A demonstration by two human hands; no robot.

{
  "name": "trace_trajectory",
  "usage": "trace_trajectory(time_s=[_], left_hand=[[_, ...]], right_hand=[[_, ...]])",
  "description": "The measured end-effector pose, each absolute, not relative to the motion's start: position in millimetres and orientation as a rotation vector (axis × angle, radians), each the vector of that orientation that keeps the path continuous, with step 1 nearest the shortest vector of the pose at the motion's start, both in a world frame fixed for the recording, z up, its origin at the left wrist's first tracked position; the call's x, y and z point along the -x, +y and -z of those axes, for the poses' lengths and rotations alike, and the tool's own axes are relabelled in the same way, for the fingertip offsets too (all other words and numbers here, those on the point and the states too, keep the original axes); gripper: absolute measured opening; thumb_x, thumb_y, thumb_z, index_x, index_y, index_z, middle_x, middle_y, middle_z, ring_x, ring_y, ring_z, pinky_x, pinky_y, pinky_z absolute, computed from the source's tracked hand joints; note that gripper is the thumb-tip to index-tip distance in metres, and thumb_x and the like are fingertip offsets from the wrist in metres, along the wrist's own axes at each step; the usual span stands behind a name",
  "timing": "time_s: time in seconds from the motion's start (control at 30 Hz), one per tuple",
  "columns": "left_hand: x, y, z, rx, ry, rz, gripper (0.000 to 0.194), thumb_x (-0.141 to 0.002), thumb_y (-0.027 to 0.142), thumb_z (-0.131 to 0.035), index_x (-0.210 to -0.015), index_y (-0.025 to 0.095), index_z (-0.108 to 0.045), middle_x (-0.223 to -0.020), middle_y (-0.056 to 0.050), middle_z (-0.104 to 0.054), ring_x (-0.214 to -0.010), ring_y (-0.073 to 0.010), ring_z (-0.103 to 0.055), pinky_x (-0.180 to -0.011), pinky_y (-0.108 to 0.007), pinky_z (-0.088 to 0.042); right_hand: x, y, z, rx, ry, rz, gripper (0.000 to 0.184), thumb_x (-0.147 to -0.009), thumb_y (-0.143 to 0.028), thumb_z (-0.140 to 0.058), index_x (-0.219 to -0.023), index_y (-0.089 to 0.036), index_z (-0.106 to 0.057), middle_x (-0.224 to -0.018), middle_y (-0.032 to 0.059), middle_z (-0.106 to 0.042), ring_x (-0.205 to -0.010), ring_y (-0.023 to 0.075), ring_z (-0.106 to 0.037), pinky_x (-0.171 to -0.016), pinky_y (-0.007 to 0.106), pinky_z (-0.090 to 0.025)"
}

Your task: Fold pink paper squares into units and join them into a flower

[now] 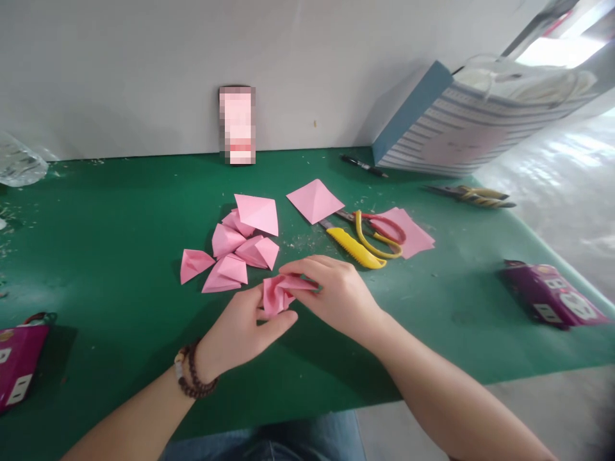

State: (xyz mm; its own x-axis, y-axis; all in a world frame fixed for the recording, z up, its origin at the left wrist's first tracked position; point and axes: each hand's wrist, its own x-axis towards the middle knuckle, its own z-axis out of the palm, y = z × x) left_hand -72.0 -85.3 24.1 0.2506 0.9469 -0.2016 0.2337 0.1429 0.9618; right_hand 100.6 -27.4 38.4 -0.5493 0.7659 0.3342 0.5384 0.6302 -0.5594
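Grip: left hand (pixel 235 334) and right hand (pixel 344 296) both grasping a creased pink paper piece (pixel 273 297), apparently mid-shaping; further folding would call for a steady left hold and light right fingertips. Beyond: folded pink pieces (pixel 227 241) on the desk (pixel 120 237).

A black pen (pixel 364 166) lies near a striped bag (pixel 446 136).
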Motion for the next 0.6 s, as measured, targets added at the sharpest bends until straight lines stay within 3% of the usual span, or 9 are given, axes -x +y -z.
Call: trace_trajectory(time_s=[0.17, 0.37, 0.47, 0.6], left_hand=[[72, -87, -24, -1.417, 1.358, -0.742, 0.025, -0.088, 0.034, -0.05, -0.076, 0.015, -0.063, -0.07, -0.003, -0.067, -0.068, -0.0168, -0.065, -0.062, -0.026, -0.051], [72, -84, -25, -1.029, 1.444, -0.776, 0.031, -0.09, 0.027, -0.04, -0.073, 0.013, -0.062, -0.071, -0.006, -0.071, -0.066, -0.0169, -0.069, -0.065, -0.028, -0.057], [71, -81, -26, -0.848, 1.443, -0.787, 0.029, -0.09, 0.026, -0.041, -0.076, 0.011, -0.062, -0.072, -0.007, -0.071, -0.066, -0.0179, -0.071, -0.066, -0.029, -0.059], [69, -83, -25, -0.847, 1.396, -0.806, 0.028, -0.09, 0.026, -0.042, -0.079, 0.011, -0.063, -0.074, -0.006, -0.071, -0.069, -0.0178, -0.071, -0.067, -0.028, -0.06]], right_hand=[[-99, -30, -46, 1.135, -2.265, -0.729, 0.024, -0.075, -0.007, -0.062, -0.095, -0.02, -0.068, -0.095, 0.0023, -0.073, -0.083, 0.0174, -0.069, -0.072, 0.028, -0.054], [-105, -25, -52, 1.016, -2.127, -1.136, 0.034, -0.082, -0.029, -0.066, -0.114, -0.02, -0.061, -0.108, 0.0045, -0.07, -0.09, 0.017, -0.067, -0.076, 0.028, -0.057], [-105, -24, -48, 1.068, -2.138, -1.073, 0.041, -0.077, -0.024, -0.07, -0.116, -0.022, -0.061, -0.113, 0.0045, -0.068, -0.094, 0.0183, -0.066, -0.076, 0.03, -0.058], [-100, -26, -40, 1.155, -2.101, -0.94, 0.032, -0.077, -0.012, -0.061, -0.108, -0.021, -0.063, -0.1, 0.0032, -0.071, -0.076, 0.0145, -0.067, -0.071, 0.028, -0.058]])
